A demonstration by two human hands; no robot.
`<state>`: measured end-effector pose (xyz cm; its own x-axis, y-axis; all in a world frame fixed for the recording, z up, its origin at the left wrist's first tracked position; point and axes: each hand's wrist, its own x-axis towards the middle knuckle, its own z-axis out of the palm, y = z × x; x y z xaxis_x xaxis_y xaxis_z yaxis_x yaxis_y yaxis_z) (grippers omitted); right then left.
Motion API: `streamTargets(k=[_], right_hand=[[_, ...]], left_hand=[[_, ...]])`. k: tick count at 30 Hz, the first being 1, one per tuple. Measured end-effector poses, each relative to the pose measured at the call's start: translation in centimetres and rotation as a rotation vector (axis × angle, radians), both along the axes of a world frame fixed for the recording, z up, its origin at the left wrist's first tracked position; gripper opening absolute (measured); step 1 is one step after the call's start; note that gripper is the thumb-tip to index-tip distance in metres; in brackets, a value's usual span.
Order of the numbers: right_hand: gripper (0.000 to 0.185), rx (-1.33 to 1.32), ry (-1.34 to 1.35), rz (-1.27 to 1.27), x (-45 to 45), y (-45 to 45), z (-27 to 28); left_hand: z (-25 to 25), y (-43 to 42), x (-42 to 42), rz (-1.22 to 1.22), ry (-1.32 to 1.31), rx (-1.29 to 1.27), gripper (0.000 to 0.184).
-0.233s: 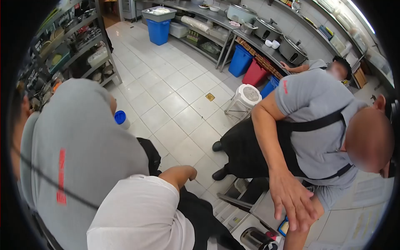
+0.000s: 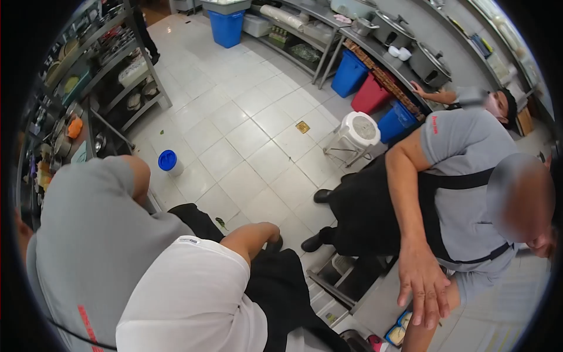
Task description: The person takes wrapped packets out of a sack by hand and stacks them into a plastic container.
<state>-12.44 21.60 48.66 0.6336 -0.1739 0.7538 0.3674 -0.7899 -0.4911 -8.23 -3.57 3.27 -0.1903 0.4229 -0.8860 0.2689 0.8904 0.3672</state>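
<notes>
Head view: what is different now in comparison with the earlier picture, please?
The camera view has shifted slightly. The grey-shirted worker on the left sits lower in the picture, so the tub with the blue lid is no longer partly covered, and a green scrap shows on the floor. The worker in the black apron keeps much the same pose, near the stool.

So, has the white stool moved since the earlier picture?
No: the white stool stands in the same spot, right of the square floor drain.
</notes>
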Motion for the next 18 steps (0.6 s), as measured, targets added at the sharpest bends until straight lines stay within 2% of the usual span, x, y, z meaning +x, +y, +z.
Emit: streamTargets(k=[2, 4, 8, 9, 10, 13, 16, 18], right_hand=[[0.106, 0.005, -0.017, -0.021, -2.7, 0.4, -0.5], [0.081, 0.063, -0.127, -0.259, -6.0, 0.6, -0.4], [0.083, 0.062, 0.002, -0.282, -13.6, 0.6, -0.4], [0.066, 0.144, 0.016, -0.279, -14.6, 0.8, -0.3], [0.066, 0.145, 0.018, -0.238, -14.8, 0.8, -0.2], [0.057, 0.440, -0.069, -0.277, -15.9, -2.5, 0.2], [0.056, 0.602, -0.079, -0.319, -19.3, -8.0, -3.6], [0.055, 0.823, -0.035, -0.520, -21.2, -12.4, -8.8]], left_hand=[[0.1, -1.6, -1.3, 0.022, -0.001, -0.010, 0.037], [0.8, -4.0, -2.8, 0.078, -0.013, -0.029, 0.036], [2.5, -9.3, -5.0, 0.222, -0.025, -0.075, 0.036], [2.7, -10.4, -5.3, 0.255, -0.028, -0.082, 0.036], [2.9, -11.6, -5.7, 0.291, -0.032, -0.085, 0.036], [3.0, -15.0, -7.1, 0.404, -0.027, -0.082, 0.036], [2.4, -18.2, -9.0, 0.494, -0.026, -0.053, 0.036], [1.1, -19.6, -10.5, 0.558, -0.019, -0.008, 0.035]])
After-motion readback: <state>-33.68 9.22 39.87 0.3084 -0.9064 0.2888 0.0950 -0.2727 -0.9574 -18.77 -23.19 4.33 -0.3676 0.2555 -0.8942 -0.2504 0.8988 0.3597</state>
